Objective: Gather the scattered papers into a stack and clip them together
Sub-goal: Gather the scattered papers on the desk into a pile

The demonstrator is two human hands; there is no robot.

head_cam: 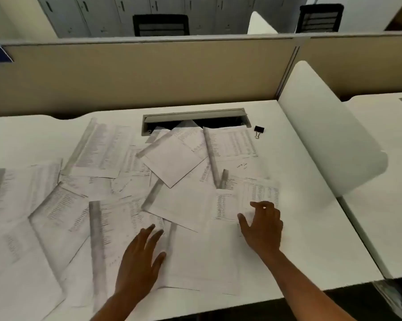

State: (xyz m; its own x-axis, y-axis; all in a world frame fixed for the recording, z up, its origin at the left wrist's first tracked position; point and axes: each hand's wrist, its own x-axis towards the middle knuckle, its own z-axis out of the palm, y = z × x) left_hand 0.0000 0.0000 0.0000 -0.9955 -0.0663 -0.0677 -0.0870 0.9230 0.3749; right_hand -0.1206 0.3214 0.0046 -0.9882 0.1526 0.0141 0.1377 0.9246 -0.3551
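Papers (pixel 130 195) lie loose and overlapping across most of the white bench (pixel 311 228), none stacked. My left hand (pixel 138 262) lies flat on the near sheets, grip apart, fingers straight. My right hand (pixel 263 228) rests on a printed sheet (pixel 241 195) at the right of the spread, fingers spread and bent, nothing clamped. The black binder clip (pixel 258 131) sits alone at the far right, beside the cable slot (pixel 195 117), clear of the papers.

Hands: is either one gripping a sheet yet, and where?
Nothing is gripped. The left hand lies flat on the papers; the right hand rests spread on a printed sheet's near edge.
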